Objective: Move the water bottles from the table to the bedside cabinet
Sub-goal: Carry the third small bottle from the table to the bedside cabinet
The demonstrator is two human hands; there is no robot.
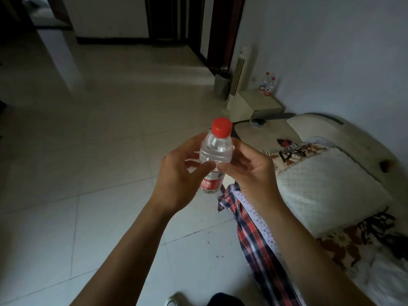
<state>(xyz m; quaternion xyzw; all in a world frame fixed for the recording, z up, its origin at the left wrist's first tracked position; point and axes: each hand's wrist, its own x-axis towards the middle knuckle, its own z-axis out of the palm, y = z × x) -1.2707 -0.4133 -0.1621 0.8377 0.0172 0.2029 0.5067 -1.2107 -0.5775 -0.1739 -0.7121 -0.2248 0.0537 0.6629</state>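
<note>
A clear water bottle with a red cap and red label stands upright in mid-air at the centre of the head view. My left hand curls round it from the left and my right hand from the right, thumbs meeting on its front. Far off, by the right wall, the pale bedside cabinet carries two more red-capped bottles near its back corner.
A bed with a white pillow, a patterned blanket and a plaid shirt fills the right side. A tall white fan and a bin stand beside the cabinet. Pale tiled floor spreads left; dark doorways lie at the back.
</note>
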